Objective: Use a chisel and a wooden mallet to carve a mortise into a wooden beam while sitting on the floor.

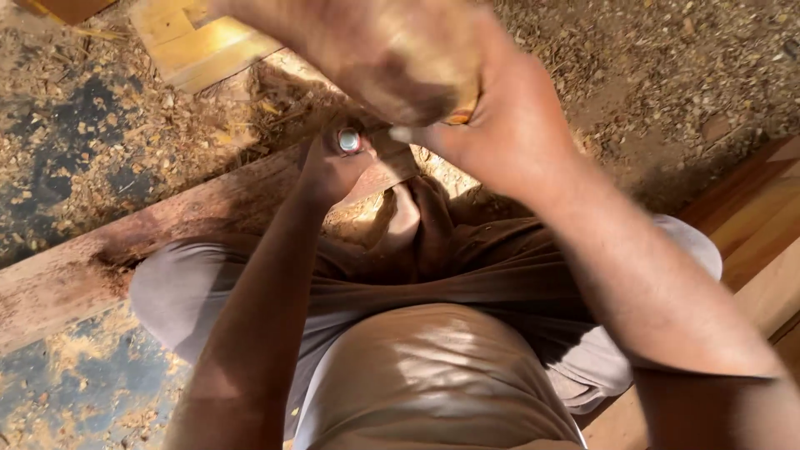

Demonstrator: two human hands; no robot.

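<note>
Where blurred, right hand indistinct

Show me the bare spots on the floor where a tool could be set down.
The floor at lower left, between the long reddish plank and the person's knee, has dark bare patches among thin sawdust. The upper left, beyond the plank, has more. It is crowded where the left hand and right hand work over the plank.

The left hand grips a chisel upright on a reddish plank — the right hand holds a blurred mallet above it, sawdust all around.
</note>
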